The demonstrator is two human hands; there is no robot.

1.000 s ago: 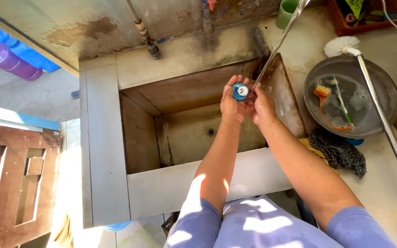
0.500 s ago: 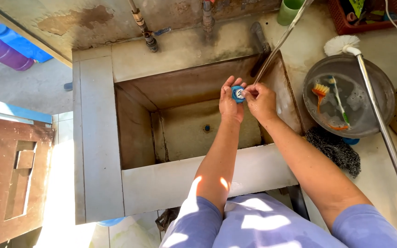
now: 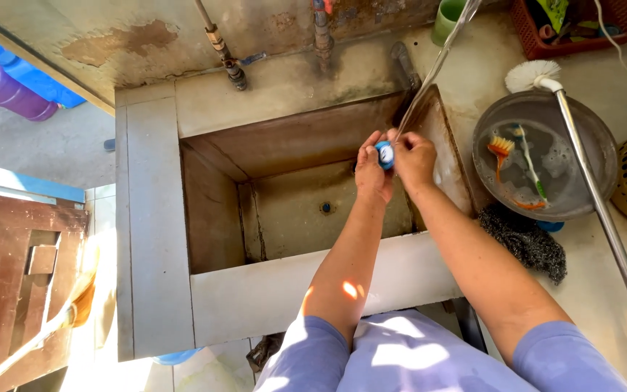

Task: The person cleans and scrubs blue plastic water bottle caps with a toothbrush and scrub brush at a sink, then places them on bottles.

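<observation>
While both hands pinch it over the sink (image 3: 154,218), the small blue round object (image 3: 384,154) sits between left hand (image 3: 371,170) and right hand (image 3: 415,158); handling appears underway. Basin (image 3: 604,145) with brushes stands nearby.

We are at an outdoor household washing area: a deep, stained concrete sink (image 3: 155,218) stands below rusty wall pipes (image 3: 220,45), with a grey metal basin (image 3: 588,127) holding toothbrushes, a dark wire scouring pad (image 3: 524,241) and a purple plastic bottle (image 3: 5,91) nearby.
</observation>
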